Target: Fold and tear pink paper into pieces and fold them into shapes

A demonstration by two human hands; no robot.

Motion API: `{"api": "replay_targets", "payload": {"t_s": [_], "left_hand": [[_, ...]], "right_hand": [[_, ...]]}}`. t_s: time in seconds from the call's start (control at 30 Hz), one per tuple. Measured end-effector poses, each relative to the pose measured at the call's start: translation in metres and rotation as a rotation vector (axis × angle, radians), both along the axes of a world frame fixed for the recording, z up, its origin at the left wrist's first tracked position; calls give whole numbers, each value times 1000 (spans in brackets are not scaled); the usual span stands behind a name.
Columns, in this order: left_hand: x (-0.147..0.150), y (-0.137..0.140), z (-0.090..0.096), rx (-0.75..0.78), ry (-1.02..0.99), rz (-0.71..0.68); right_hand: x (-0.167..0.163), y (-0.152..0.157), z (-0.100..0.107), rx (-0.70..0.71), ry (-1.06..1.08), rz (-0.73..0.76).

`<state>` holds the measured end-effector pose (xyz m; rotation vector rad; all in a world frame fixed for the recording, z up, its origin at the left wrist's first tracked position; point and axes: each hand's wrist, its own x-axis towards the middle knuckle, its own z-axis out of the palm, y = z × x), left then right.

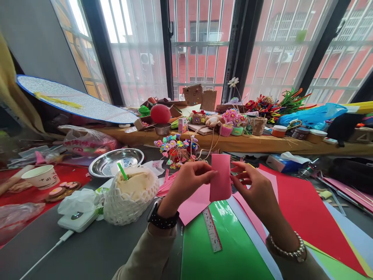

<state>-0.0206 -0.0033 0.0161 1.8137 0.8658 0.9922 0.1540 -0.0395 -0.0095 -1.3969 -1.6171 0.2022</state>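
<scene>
Workpiece: a pink paper piece [220, 182], raised above the near-centre work area; upright, flat-faced, lower edge slightly curved.
Your left hand [189, 179]: thumb and fingers pinched on the paper's left edge.
Your right hand [258, 186]: thumb and fingertips apart at its right edge; you cannot tell whether they touch it.
Below: a glossy green sheet [233, 241] with a clear ruler [212, 231] lying on it; a larger pink sheet [194, 206] lies just left.
Right side: a matte red sheet [309, 210], overlapping other coloured sheets.
Left side, near your wrist: a fruit in white foam netting [128, 200] with a green straw [122, 171]; farther, a shiny round steel plate [94, 167].
Far centre: small crafted flowers [176, 149], partly behind your left hand; a smooth red ball [160, 114] on the cloth-covered ledge [256, 145].
Cut off: red sheet at the near edge, both sleeves.
Unclear: blurred items at far left.
</scene>
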Motion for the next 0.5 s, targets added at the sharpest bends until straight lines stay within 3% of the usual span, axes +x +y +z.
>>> {"api": "replay_targets", "payload": {"t_s": [0.1, 0.3, 0.5], "left_hand": [[5, -2, 0, 46, 3, 45], [14, -6, -6, 37, -18, -35], [14, -10, -3, -47, -58, -145]], "right_hand": [[-4, -3, 1, -22, 64, 32], [-11, -10, 8, -238, 232, 388], [-13, -19, 16, -266, 161, 417]]}}
